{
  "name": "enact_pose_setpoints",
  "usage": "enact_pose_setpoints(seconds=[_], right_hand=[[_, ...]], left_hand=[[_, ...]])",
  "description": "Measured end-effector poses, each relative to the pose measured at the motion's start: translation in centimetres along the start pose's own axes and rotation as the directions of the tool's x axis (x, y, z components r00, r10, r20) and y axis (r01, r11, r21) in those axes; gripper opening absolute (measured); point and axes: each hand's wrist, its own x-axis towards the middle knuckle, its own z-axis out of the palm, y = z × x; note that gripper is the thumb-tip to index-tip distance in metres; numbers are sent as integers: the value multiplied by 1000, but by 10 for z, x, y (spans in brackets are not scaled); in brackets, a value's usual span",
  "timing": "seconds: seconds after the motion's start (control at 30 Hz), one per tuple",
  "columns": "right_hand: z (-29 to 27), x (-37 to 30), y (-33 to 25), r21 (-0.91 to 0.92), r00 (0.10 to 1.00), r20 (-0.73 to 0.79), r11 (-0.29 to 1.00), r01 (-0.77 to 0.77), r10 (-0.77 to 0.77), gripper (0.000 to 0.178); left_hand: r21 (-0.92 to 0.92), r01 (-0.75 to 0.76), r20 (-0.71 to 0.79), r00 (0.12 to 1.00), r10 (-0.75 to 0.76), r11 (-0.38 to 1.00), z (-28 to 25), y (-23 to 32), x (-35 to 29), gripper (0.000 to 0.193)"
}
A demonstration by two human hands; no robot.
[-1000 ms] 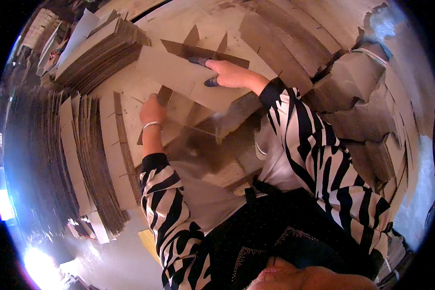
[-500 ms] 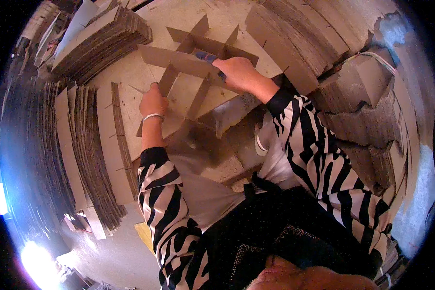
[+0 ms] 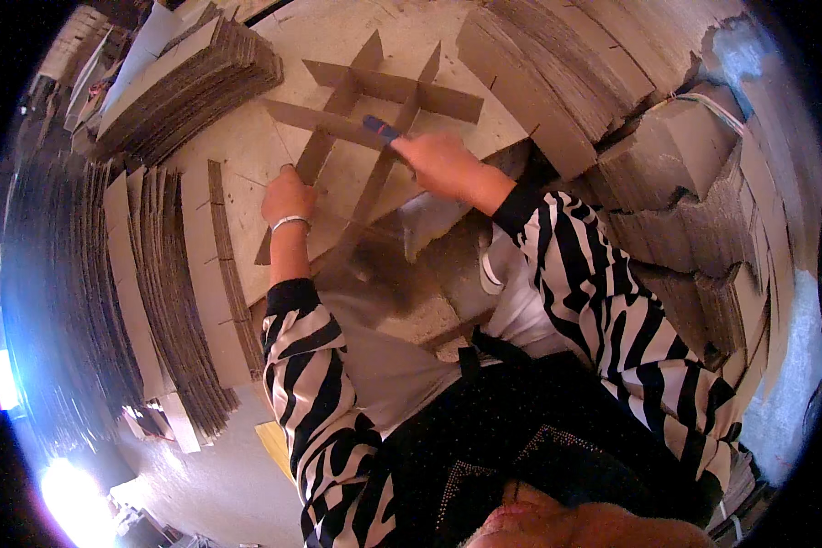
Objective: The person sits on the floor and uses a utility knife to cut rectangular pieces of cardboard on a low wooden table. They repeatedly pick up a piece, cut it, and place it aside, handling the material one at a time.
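Observation:
A grid of interlocked brown cardboard strips (image 3: 388,84) stands on edge on the pale work surface. My left hand (image 3: 289,197), with a light bracelet at the wrist, is closed at the near left end of one strip; the fingertips are partly hidden. My right hand (image 3: 440,164) is closed over the right end of a crosswise cardboard strip (image 3: 315,120), which sits across the nearer part of the grid. Something dark blue, seemingly a finger wrapping (image 3: 380,129), covers an outstretched finger of that hand. The right hand hides the strip's far end.
Stacks of slotted cardboard strips (image 3: 169,274) stand on the left, and another stack (image 3: 187,87) lies at the far left. More flat cardboard (image 3: 553,87) lies at the far right. Piled cardboard bundles (image 3: 685,219) rise beside my right arm. The work surface (image 3: 247,151) ends near my legs.
My right hand has moved slightly left and nearer to me, pressing the crosswise strip lower into the grid. The left hand has hardly moved.

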Motion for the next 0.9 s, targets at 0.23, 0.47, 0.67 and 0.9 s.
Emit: enact_pose_setpoints(seconds=[0.23, 0.47, 0.67, 0.9], right_hand=[[0, 8, 4, 30, 992, 107, 998, -62, 59, 23], [-29, 19, 83, 27, 894, -1, 893, -448, 449, 24], [37, 25, 41, 591, 961, 197, 758, -276, 196, 28], [-39, -17, 88, 172, 937, 11, 923, -345, 348, 61]], left_hand=[[-60, -45, 16, 999, 46, 997, 1, -7, -1, 28], [-176, -115, -252, 965, 68, 978, -1, -103, 2, 44], [-490, -280, 64, 933, 354, 825, -12, 35, -53, 54], [-577, -161, 209, 918, 336, 800, 8, 67, -54, 74]])
